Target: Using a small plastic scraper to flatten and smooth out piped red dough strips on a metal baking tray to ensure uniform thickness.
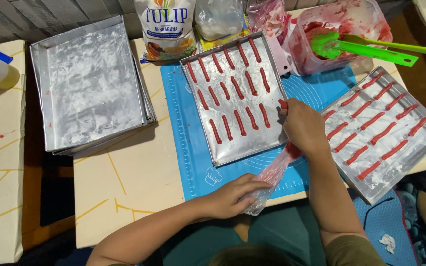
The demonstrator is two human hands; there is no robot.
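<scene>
Covering the nozzle end of the piping bag point(272, 173), the right hand point(302, 127) hides all but a red tip at the centre tray's point(232, 148) right rim. Fingers are closed round the bag's front; the left hand point(232, 194) pinches its twisted clear tail. Bag's long axis runs diagonally, tail near the body, tip pointing away and rightward. Red strips point(232, 93) lie in rows; how full the red-smeared tub point(341, 29) is cannot be judged

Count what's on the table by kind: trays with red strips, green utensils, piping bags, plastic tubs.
Trays with red strips: 2
Green utensils: 2
Piping bag: 1
Plastic tub: 1
Total: 6
</scene>
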